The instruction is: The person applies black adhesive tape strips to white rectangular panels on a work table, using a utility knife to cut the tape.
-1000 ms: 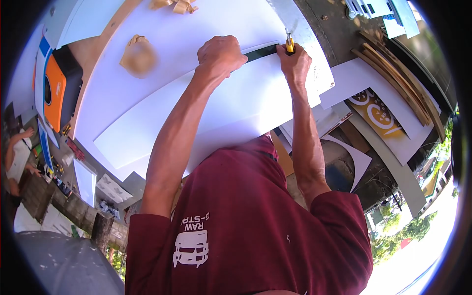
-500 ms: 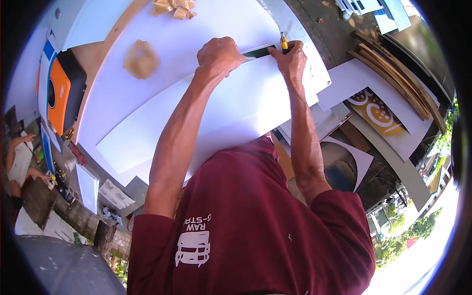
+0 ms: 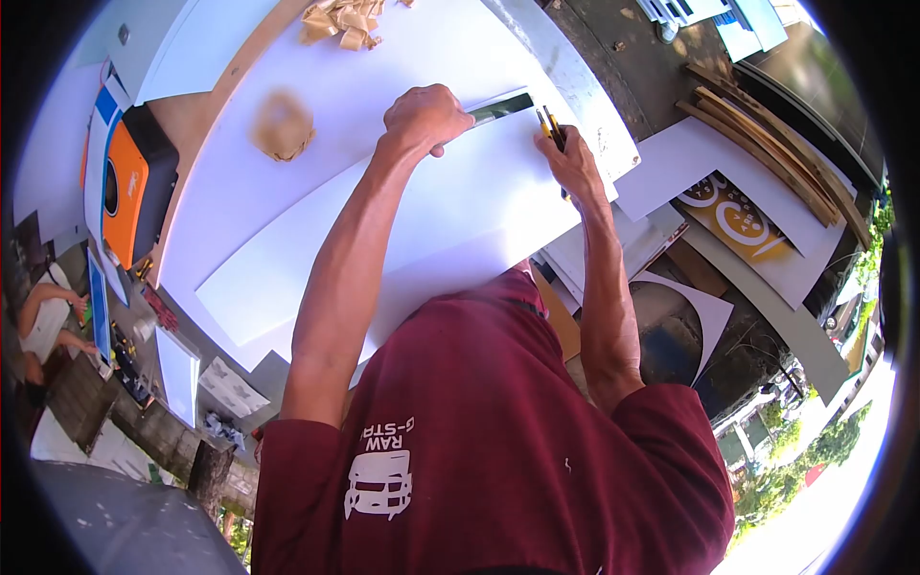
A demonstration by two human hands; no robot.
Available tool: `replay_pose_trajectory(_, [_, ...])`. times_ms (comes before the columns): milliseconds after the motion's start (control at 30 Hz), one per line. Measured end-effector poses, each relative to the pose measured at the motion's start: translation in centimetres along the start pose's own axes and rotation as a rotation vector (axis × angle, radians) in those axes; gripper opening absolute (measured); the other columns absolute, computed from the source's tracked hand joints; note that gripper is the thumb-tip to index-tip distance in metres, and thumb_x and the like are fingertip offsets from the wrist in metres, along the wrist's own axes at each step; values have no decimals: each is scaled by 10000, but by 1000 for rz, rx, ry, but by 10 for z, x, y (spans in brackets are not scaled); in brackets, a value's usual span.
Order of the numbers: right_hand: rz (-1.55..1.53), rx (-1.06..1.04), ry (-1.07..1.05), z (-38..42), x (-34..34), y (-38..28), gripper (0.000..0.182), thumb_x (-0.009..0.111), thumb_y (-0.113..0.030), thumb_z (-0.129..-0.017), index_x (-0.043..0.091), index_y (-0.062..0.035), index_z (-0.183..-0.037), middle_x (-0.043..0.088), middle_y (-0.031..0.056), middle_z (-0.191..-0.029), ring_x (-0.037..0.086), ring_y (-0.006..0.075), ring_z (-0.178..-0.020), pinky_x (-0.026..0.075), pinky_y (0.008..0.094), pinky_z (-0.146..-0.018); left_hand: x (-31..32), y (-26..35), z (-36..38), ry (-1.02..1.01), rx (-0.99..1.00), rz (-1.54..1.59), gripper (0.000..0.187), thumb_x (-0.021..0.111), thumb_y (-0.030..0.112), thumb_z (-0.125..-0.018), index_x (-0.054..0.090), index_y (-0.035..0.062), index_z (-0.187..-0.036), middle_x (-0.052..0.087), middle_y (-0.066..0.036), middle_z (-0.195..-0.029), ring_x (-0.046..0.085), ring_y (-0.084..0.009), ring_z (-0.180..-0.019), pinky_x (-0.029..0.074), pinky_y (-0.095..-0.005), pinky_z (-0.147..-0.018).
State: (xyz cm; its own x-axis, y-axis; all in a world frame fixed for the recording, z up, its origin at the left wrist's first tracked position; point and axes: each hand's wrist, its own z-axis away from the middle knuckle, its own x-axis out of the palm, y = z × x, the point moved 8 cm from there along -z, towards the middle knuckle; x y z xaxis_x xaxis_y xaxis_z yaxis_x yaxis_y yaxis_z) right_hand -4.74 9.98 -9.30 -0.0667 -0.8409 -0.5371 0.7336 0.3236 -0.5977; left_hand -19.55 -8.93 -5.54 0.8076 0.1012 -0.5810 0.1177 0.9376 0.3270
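A white sheet lies on the larger white tabletop. My left hand is closed and pressed down at the sheet's far edge, gripping one end of a dark, shiny straight strip. The strip's other end sticks out to the right; its kind I cannot make out. My right hand is closed around a yellow and black utility knife, held near the sheet's right end, apart from the strip. The knife's tip is too small to tell.
Curled tan tape lies at the table's far side, near a round tan stain. An orange and black box stands left. Wooden strips and white boards lie right. At far left, another person's arms show.
My right hand has drawn back from the strip's right end toward my body, with the knife still in it. My left hand keeps its hold on the strip.
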Motion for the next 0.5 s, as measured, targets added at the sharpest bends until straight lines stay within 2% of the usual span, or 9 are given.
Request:
replay_pose_trajectory(33, [22, -59, 4, -1, -1, -2, 497, 700, -394, -914, 582, 44, -1117, 685, 219, -856, 690, 274, -772, 546, 416, -679, 1, -1, -3, -13, -7, -2, 283, 643, 377, -874, 787, 146, -954, 623, 1, -592, 620, -137, -477, 512, -313, -632])
replay_pose_trajectory(100, [68, -175, 13, 3, -3, -14, 453, 687, -380, -933, 585, 10, -1140, 692, 202, -852, 695, 258, -773, 551, 423, -665, 3, -1, -8, -44, -11, 26, 279, 649, 353, -864, 783, 121, -944, 644, -21, -622, 630, -143, -489, 518, -317, -628])
replay_pose_trajectory(200, [133, -15, -68, 9, -2, -25, 393, 678, -360, -943, 587, -35, -1146, 707, 192, -857, 712, 268, -802, 563, 444, -690, 1, 0, -8, -43, 46, 98, 273, 660, 316, -849, 776, 80, -924, 671, -58, -665, 652, -153, -518, 528, -322, -623])
replay_pose_trajectory(300, [525, -229, 74, 7, 0, -40, 395, 663, -369, -956, 571, -35, -1146, 712, 173, -862, 713, 311, -778, 563, 448, -702, 3, 6, -7, -103, 110, 179, 274, 669, 277, -839, 764, 41, -940, 691, -84, -714, 677, -163, -552, 539, -323, -623])
replay_pose_trajectory(500, [678, -304, 112, 5, 10, -50, 310, 628, -321, -977, 573, -43, -1102, 713, 172, -867, 706, 341, -783, 551, 485, -691, 13, 0, -11, -249, 54, 395, 286, 653, 240, -907, 689, -23, -1015, 681, -112, -831, 712, -199, -624, 549, -344, -635])
